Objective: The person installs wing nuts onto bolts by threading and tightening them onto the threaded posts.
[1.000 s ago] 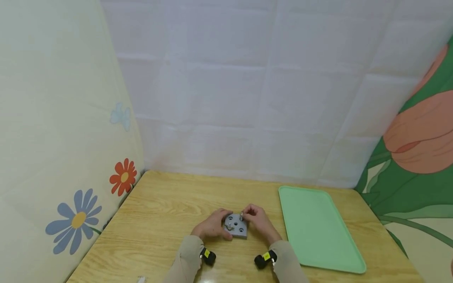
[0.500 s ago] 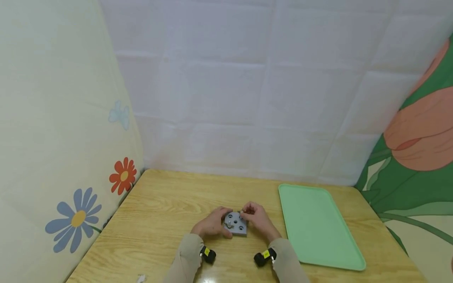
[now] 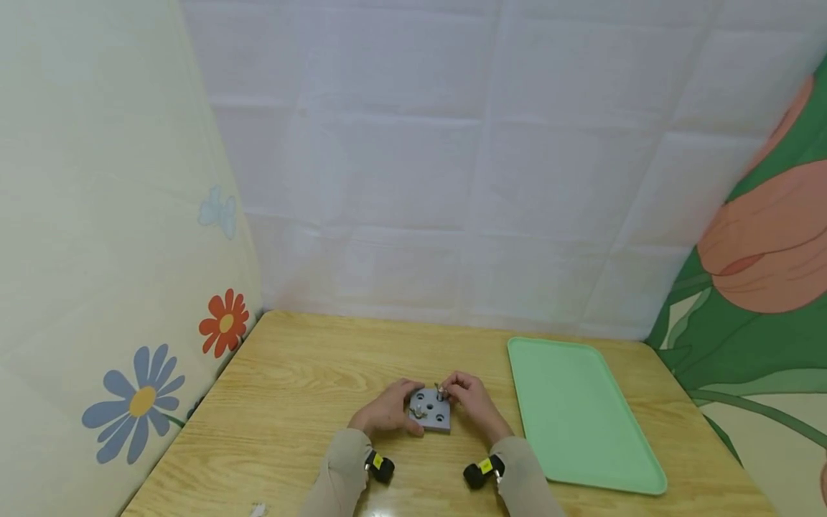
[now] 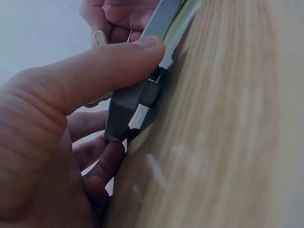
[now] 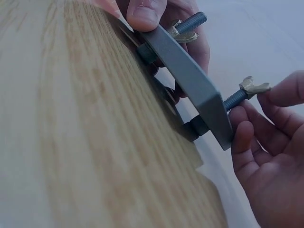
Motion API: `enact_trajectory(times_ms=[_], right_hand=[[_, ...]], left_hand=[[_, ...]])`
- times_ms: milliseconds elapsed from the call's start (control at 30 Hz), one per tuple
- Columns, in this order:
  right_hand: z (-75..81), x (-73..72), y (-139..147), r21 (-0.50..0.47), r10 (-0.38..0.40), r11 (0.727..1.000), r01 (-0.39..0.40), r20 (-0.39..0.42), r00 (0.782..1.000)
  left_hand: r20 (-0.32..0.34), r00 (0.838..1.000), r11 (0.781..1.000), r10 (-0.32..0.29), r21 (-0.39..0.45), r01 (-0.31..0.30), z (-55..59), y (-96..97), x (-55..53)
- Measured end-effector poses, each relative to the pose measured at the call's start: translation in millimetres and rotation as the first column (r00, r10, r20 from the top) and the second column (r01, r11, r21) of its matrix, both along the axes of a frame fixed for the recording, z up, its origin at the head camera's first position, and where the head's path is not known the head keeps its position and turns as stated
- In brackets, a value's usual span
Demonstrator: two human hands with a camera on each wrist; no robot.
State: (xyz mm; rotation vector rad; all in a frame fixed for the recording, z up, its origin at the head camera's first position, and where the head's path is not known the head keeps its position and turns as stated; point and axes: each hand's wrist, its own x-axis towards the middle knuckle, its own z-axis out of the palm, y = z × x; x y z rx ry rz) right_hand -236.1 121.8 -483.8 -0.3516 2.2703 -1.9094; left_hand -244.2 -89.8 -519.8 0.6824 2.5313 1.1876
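A grey metal plate point(image 3: 434, 422) with several holes is held slightly above the wooden table, bolt heads pointing down. My left hand point(image 3: 386, 409) grips its left side, thumb at the near edge and fingers around the far side. Through the plate stands a bolt point(image 5: 234, 99) with a wing nut point(image 5: 254, 87) near its top end. My right hand point(image 3: 474, 403) has its fingertips on that wing nut, other fingers by the plate's edge. A second bolt point(image 5: 194, 21), on the left-hand side, carries another wing nut point(image 5: 186, 36) sitting down close to the plate.
A light green tray point(image 3: 584, 413) lies on the table point(image 3: 323, 359) to the right. Near the front edge at left is a small whitish piece point(image 3: 258, 509). A white cloth wall point(image 3: 388, 179) closes off the back.
The right fingers have shifted at the far-right bolt, dipping over it and then lifting so its top shows again. The left hand and plate stay in place.
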Motion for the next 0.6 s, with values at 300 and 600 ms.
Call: enact_trajectory(times_ms=[300,600], right_hand=[[-2.2,-0.5,1.0,0.036,0.032,0.999,-0.029,-0.070,0.997],[-4.7,-2.7,0.5,0.058,0.008,0.998,-0.005,-0.069,0.998]], left_hand=[[-0.011,1.000,1.000,-0.003,-0.006,0.003,-0.4,-0.6,-1.7],[-0.015,1.000,1.000,-0.008,-0.006,0.008,0.3,-0.9,-0.9]])
